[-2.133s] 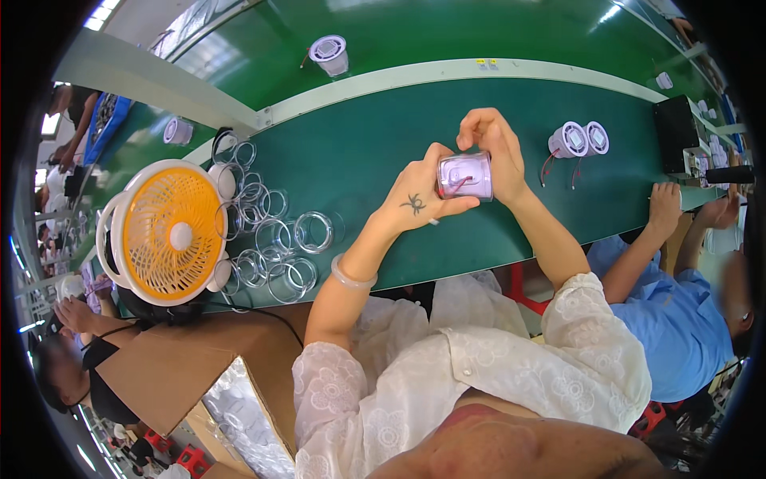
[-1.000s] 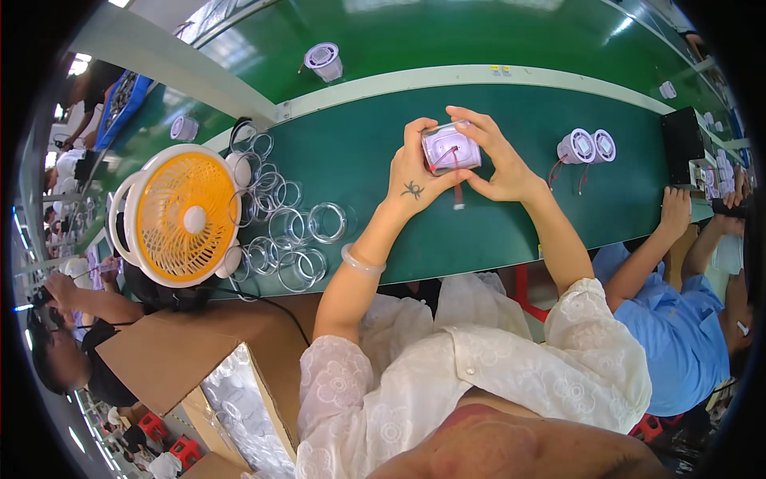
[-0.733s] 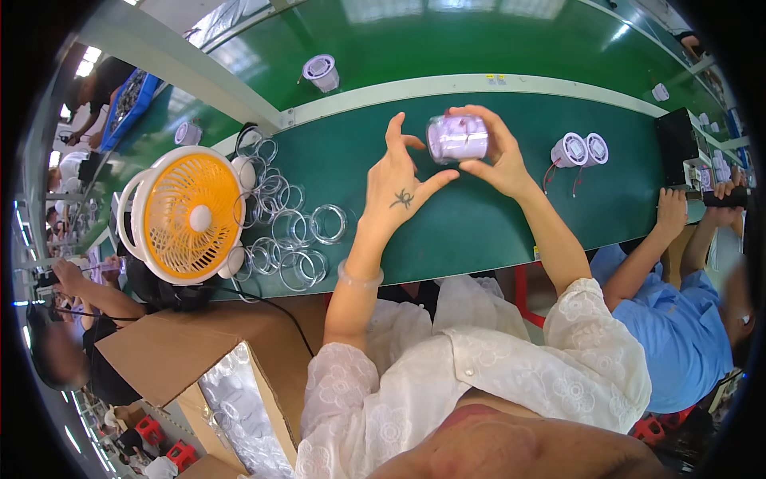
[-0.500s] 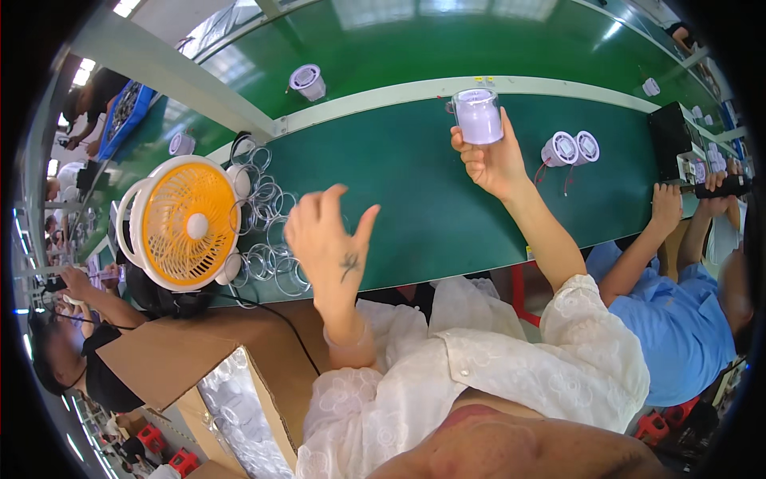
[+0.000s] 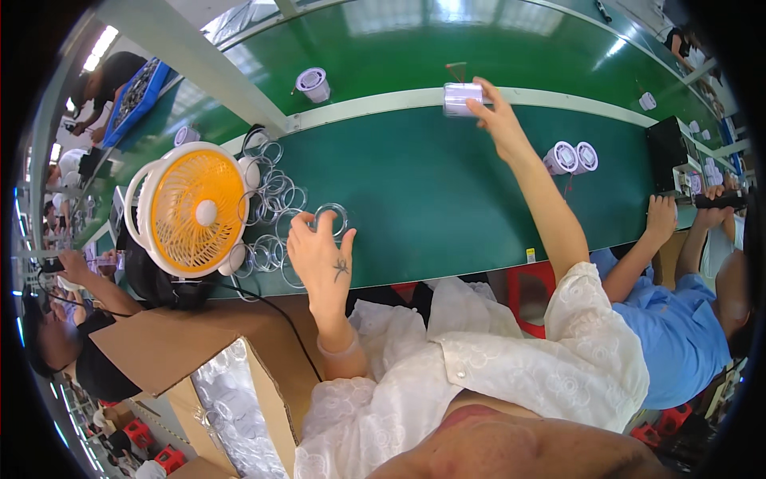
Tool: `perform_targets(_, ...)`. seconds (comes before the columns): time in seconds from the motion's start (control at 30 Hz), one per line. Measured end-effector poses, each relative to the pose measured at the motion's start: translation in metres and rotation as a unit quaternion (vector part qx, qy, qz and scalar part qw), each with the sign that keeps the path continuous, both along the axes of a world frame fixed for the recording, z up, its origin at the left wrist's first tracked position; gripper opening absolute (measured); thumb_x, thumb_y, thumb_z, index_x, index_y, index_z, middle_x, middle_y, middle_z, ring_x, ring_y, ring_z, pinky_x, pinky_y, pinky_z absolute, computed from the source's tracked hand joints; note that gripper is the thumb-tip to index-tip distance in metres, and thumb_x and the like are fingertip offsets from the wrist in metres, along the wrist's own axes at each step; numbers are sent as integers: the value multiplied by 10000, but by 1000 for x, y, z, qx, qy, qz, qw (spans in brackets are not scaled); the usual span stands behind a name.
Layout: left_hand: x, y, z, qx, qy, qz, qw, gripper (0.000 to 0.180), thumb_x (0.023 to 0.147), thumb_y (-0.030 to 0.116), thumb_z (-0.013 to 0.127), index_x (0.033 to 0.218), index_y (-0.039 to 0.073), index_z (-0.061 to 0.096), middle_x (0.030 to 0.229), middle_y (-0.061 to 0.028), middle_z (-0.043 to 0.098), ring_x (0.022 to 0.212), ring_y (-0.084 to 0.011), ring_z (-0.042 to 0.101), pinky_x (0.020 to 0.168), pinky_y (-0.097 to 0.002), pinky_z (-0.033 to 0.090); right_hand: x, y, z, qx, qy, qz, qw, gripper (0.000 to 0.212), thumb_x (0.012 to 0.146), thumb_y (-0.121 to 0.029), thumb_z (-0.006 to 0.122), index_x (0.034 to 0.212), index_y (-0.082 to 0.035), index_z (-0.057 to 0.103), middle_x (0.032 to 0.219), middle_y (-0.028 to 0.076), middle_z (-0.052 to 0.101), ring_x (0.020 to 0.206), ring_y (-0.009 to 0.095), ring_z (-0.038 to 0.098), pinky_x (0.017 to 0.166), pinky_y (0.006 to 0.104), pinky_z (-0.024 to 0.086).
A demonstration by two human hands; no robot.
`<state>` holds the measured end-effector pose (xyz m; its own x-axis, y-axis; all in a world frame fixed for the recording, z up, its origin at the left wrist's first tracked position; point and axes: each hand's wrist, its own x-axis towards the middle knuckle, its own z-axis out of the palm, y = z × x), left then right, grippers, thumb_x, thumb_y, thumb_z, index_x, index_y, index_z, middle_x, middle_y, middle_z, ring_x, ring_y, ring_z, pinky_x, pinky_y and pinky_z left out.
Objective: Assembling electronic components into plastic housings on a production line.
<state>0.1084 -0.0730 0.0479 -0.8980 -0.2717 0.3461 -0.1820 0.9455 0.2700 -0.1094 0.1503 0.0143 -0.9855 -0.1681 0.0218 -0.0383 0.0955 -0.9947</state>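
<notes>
Over the white rail at the far side of the bench, my right hand (image 5: 503,128) grips a pale lilac cylindrical unit (image 5: 461,100) between thumb and fingers. The unit has a clear cover and is turned on its side, with thin reddish wires above it. My left hand (image 5: 321,259) is at the bench's left part, its thumb and fingers curled around a clear round plastic cover (image 5: 332,214). Several more clear covers (image 5: 275,191) lie in a cluster beside it. Two lilac units (image 5: 562,157) with wires stand together to the right.
An orange and white fan (image 5: 206,212) stands at the left end of the bench. An open cardboard box (image 5: 171,351) with clear wrapping is below it. Past the rail, another lilac unit (image 5: 313,85) sits on the green surface. A co-worker in blue (image 5: 678,319) sits at right.
My right hand has moved slightly away from me and tipped the unit from upright onto its side. My left hand has lowered and its fingers have curled around a clear cover.
</notes>
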Motion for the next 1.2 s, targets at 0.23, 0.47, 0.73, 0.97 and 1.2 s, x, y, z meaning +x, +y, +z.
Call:
perform_targets(0.23, -14, 17, -3, -22, 32, -70, 997, 151, 654, 123, 627, 780, 72, 560, 954, -98, 460, 960, -262, 415, 908, -481, 238, -105, 3, -35, 427, 319, -135, 835, 561, 663, -117, 629, 1183, -143, 421, 1234, 117, 378, 1024, 318, 385, 892, 365, 296)
perform_targets(0.47, -46, 42, -16, 100, 67, -199, 973, 192, 647, 61, 645, 816, 55, 555, 1083, -154, 443, 974, -319, 423, 806, -367, 384, -26, 36, 28, 422, 328, 58, 843, 631, 657, -180, 640, 1220, -132, 360, 1223, 111, 391, 1095, 329, 373, 896, 383, 352)
perform_targets(0.73, -101, 51, -25, 182, -36, -383, 905, 294, 621, 144, 685, 877, 81, 553, 1094, -119, 442, 998, -305, 407, 784, -361, 421, 65, 123, 58, 718, 100, 147, 672, 706, 479, -34, 717, 1127, -115, 448, 1134, 91, 446, 1129, 260, 364, 944, 409, 260)
perform_targets(0.97, -119, 50, -37, 287, -34, -377, 880, 481, 569, 91, 717, 972, 71, 455, 1055, -106, 438, 936, -279, 473, 768, -334, 433, 35, 105, 45, 472, 282, 97, 829, 583, 579, 5, 660, 1101, -34, 403, 1049, 113, 477, 980, 280, 463, 850, 332, 374)
perform_targets(1.2, -118, 45, -44, 469, 38, -263, 842, 624, 558, 115, 733, 1099, 76, 424, 915, -92, 446, 875, -224, 495, 704, -296, 457, 41, 28, 31, -67, 189, 75, 977, 658, 570, 5, 703, 1112, -53, 334, 1052, 110, 514, 974, 190, 479, 833, 300, 380)
